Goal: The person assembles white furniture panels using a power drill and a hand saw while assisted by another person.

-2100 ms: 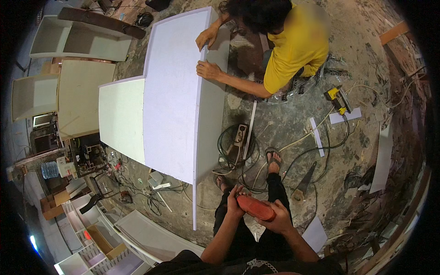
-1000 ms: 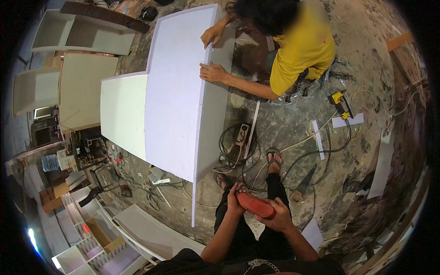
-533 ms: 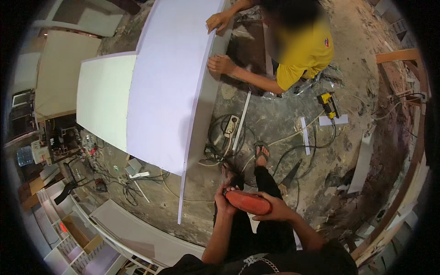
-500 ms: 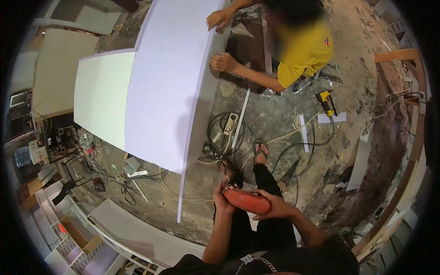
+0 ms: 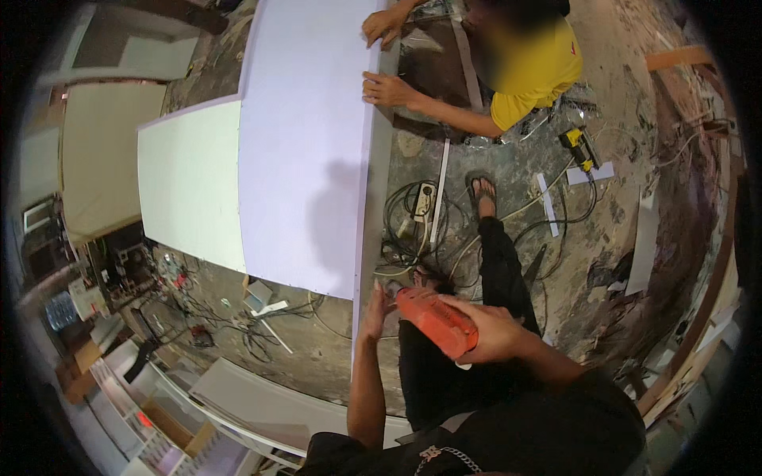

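Note:
My right hand (image 5: 496, 333) is wrapped round the body of a red handheld power tool (image 5: 432, 317); its exact kind is hard to make out. The tool's narrow front end points to the upper left, near the lower right edge of a large white panel (image 5: 305, 159). My left hand (image 5: 379, 312) is cupped at that front end, thumb up, its other fingers partly hidden. At the panel's far right edge a co-worker in a yellow shirt (image 5: 548, 71) rests both hands, one of them the nearer hand (image 5: 385, 89).
A power strip (image 5: 424, 202) lies among coiled cables on the rough floor. A yellow and black power tool (image 5: 579, 149) sits by white strips (image 5: 548, 205) at the right. A smaller white panel (image 5: 190, 186) adjoins the large one. White furniture parts (image 5: 270, 404) stand at lower left.
The red tool has turned so its front end points more up and left, toward the panel edge. My left hand has shifted up to it, and my view has moved left.

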### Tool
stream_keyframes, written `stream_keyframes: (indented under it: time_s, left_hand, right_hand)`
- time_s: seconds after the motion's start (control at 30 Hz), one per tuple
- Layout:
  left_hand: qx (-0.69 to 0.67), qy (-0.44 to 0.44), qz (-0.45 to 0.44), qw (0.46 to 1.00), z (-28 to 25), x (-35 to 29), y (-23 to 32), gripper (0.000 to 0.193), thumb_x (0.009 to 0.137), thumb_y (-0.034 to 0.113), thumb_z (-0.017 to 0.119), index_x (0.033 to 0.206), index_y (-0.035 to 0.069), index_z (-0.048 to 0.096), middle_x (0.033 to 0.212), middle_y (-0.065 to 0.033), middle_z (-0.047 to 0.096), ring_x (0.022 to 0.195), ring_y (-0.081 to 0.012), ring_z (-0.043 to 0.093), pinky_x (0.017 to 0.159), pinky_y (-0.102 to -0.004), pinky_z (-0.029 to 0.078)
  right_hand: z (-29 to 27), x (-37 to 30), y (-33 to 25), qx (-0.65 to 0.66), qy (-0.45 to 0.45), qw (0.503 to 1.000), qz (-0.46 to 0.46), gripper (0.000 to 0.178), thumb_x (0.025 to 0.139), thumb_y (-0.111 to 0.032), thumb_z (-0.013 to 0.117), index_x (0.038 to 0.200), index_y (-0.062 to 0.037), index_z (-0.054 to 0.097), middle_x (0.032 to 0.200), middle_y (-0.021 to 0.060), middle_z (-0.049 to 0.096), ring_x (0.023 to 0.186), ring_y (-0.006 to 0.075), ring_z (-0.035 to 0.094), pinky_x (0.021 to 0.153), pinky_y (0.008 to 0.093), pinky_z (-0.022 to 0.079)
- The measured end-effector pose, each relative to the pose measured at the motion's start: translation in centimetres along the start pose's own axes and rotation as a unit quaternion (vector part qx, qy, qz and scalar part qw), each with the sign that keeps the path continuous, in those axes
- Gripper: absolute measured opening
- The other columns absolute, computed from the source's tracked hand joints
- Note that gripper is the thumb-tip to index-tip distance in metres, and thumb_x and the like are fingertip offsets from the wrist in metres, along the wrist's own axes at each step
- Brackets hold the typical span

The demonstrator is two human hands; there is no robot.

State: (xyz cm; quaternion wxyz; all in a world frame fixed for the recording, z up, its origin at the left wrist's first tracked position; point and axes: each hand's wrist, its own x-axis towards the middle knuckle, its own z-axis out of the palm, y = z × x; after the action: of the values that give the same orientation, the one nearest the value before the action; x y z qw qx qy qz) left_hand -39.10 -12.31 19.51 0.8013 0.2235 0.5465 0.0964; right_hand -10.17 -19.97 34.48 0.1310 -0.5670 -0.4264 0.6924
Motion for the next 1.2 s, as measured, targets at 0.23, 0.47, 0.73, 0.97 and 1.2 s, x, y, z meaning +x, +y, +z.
stream_keyframes:
  time_s: [0.23,0.47,0.73,0.97,1.2]
  left_hand:
    - [0.296,0.151,0.127,0.934,3.3,12.6,8.6,0.039,0.103,0.033,0.057,0.120,-0.002,0.062,0.090,-0.0049,0.067,0.083,-0.0144,0.066,0.075,-0.0294,0.054]
    - [0.651,0.264,0.123,0.701,5.3,25.4,9.4,0.077,0.088,0.041,0.072,0.142,-0.004,0.042,0.140,-0.0270,0.050,0.126,-0.0376,0.054,0.103,-0.0442,0.046]
    - [0.697,0.262,0.002,0.668,5.3,29.2,13.2,0.103,0.084,0.048,0.073,0.153,-0.007,0.020,0.158,-0.0302,0.023,0.146,-0.0406,0.028,0.119,-0.0439,0.029]
    - [0.664,0.195,-0.068,0.719,7.0,30.8,14.8,0.105,0.082,0.056,0.070,0.150,-0.009,0.024,0.150,-0.0311,0.038,0.137,-0.0426,0.043,0.112,-0.0446,0.039]
    - [0.662,0.208,-0.124,0.709,8.5,31.7,15.7,0.115,0.076,0.064,0.072,0.149,-0.010,0.023,0.146,-0.0315,0.042,0.133,-0.0440,0.047,0.109,-0.0458,0.042]
  right_hand:
    - [-9.8,-0.2,7.9,-0.108,0.004,0.987,0.121,0.108,0.066,-0.050,0.083,0.153,-0.0149,0.029,0.117,0.0245,0.062,0.109,0.0440,0.064,0.093,0.0505,0.053]
    - [-17.2,-2.0,14.2,-0.117,0.006,0.983,0.140,0.105,0.066,-0.049,0.081,0.151,-0.0111,0.032,0.105,0.0259,0.063,0.097,0.0420,0.066,0.082,0.0511,0.055]
    - [-21.1,-2.7,17.6,-0.090,0.055,0.982,0.154,0.105,0.062,-0.043,0.086,0.147,-0.0110,0.033,0.098,0.0234,0.065,0.092,0.0414,0.067,0.079,0.0491,0.056]
    - [-20.8,-2.3,19.5,-0.058,0.067,0.983,0.160,0.106,0.064,-0.045,0.085,0.149,-0.0134,0.030,0.101,0.0232,0.065,0.091,0.0404,0.067,0.076,0.0503,0.057]
    - [-20.8,-0.9,19.0,-0.082,0.047,0.980,0.175,0.108,0.066,-0.051,0.083,0.151,-0.0121,0.028,0.100,0.0209,0.066,0.088,0.0388,0.069,0.074,0.0486,0.058]
